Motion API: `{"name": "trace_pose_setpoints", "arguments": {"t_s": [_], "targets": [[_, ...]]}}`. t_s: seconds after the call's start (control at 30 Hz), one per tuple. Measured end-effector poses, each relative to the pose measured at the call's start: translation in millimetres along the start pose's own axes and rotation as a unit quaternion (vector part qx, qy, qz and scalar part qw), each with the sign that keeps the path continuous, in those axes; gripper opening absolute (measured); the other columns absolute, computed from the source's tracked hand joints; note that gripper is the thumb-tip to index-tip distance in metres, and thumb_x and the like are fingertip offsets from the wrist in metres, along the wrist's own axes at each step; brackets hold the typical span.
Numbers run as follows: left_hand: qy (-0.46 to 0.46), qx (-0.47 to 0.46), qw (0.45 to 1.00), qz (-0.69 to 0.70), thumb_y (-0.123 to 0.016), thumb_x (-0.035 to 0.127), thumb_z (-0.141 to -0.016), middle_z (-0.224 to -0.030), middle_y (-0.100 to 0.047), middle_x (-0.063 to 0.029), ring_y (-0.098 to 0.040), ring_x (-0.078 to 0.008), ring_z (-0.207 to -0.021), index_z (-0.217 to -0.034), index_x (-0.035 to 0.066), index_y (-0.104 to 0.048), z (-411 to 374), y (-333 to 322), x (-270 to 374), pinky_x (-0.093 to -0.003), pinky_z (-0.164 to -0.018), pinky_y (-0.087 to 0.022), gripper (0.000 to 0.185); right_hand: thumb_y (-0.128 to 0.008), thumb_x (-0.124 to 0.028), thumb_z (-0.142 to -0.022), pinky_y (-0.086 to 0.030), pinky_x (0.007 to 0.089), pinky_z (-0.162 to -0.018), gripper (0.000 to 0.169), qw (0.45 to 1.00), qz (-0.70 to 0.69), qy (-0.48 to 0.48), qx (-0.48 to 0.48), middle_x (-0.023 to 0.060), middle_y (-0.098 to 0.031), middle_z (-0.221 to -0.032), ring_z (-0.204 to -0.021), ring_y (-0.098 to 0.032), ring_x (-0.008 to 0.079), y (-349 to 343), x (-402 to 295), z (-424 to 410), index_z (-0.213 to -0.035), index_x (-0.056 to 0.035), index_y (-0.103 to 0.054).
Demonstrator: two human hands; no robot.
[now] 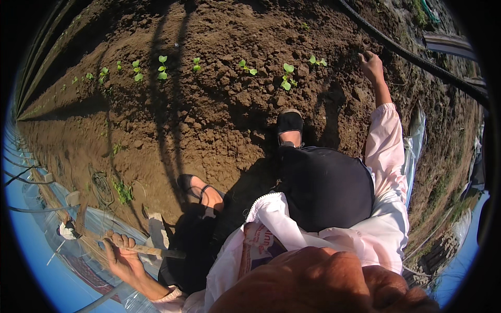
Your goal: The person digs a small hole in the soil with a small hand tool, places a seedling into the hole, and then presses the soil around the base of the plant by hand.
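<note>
My left hand is raised at the lower left, its fingers wrapped around a short wooden stick or tool handle with a darker end. My right hand reaches forward over loose brown soil at the upper right. Its fingers are bent, and whether anything small sits between them is unclear. Nearest to it is a small green seedling. A larger two-leaved seedling grows just left of that one, in front of my shoe. Several more seedlings continue the row leftward.
A thick black hose or pipe arches past my right hand. Plastic sheeting lies along the right edge of the bed. At left are a coil of cord, a pale block and a distant person.
</note>
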State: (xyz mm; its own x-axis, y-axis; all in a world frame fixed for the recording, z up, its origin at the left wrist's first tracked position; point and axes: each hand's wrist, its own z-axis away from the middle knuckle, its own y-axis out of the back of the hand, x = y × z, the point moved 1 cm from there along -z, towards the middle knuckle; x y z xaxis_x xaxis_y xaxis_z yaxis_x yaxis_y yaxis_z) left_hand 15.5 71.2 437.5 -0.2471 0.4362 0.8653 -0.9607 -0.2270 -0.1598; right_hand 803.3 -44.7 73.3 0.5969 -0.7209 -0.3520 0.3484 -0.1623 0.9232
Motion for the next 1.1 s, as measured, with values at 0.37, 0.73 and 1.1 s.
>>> {"name": "trace_pose_setpoints", "arguments": {"t_s": [0.37, 0.73, 1.1], "targets": [[-0.003, -0.11, 0.986, -0.123, -0.055, 0.002, -0.097, -0.129, -0.055, -0.0237, -0.046, -0.0385, -0.134, -0.125, -0.001, -0.046, 13.1, -53.6, -42.7, -0.0552, -0.11, -0.043, 0.03, -0.059, -0.011, -0.091, -0.053, 0.0438, -0.079, 0.03, 0.9, -0.165, 0.35, -0.203, 0.0192, -0.067, -0.104, -0.093, -0.065, 0.0379, 39.5, -191.0, 159.3, -0.12, -0.0032, -0.062], [-0.027, -0.155, 0.982, -0.108, -0.057, 0.007, -0.099, -0.134, -0.054, -0.0219, -0.051, -0.0349, -0.129, -0.124, 0.005, -0.04, 44.9, -151.4, -83.8, -0.0438, -0.105, -0.049, 0.03, -0.068, -0.032, -0.092, -0.049, 0.0376, -0.078, 0.041, 0.52, -0.43, 0.457, -0.58, 0.0111, -0.067, -0.095, -0.091, -0.064, 0.0238, 24.6, -370.1, 305.7, -0.115, -0.0019, -0.05], [-0.024, -0.183, 0.918, -0.352, -0.057, 0.017, -0.099, -0.117, -0.064, -0.0177, -0.062, -0.0255, -0.113, -0.135, -0.006, -0.04, 49.4, -120.7, -58.5, -0.036, -0.101, -0.046, 0.046, -0.045, -0.034, -0.106, -0.034, 0.0238, -0.051, 0.034, 0.841, -0.531, 0.062, -0.086, -0.006, -0.042, -0.067, -0.057, -0.039, 0.005, 5.6, -170.1, 185.3, -0.095, -0.0039, -0.055]]}}
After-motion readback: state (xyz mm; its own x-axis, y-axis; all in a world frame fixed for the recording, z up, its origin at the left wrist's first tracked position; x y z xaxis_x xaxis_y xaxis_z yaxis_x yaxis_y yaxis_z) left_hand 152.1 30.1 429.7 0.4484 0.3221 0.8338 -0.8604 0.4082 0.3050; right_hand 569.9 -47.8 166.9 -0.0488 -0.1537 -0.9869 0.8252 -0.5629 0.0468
